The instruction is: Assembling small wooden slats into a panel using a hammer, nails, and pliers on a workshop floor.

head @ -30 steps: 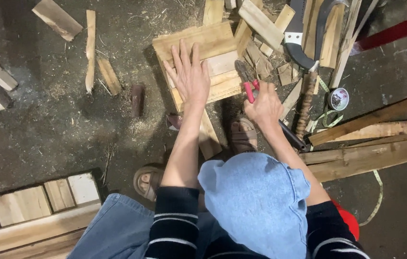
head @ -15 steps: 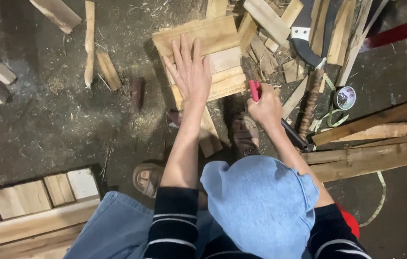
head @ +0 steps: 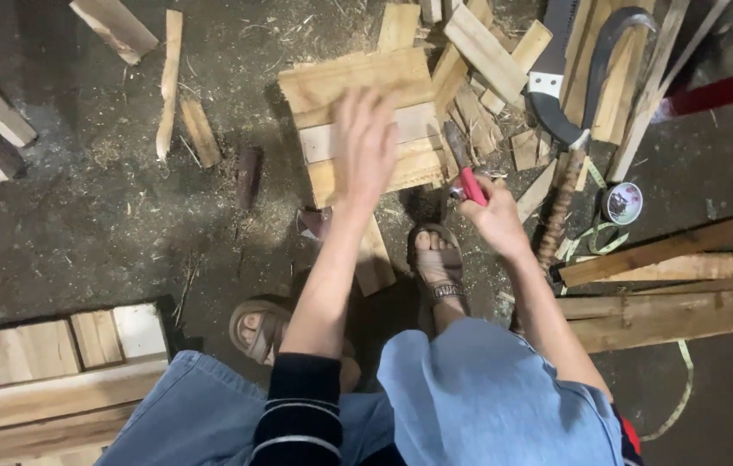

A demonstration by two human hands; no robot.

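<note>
Wooden panel (head: 358, 95) under left hand (head: 366, 151); right hand (head: 491, 216) grips pliers (head: 467, 173).

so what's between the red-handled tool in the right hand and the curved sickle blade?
Head view: loose wood scraps lie on the floor between the red-handled tool in the right hand and the sickle blade.

Pale yellow-tan wooden panel (head: 358, 103), red-handled pliers (head: 468, 181), light blue jeans (head: 487, 397), black sleeve with white stripes (head: 302, 414), dark grey floor (head: 81, 224).
</note>
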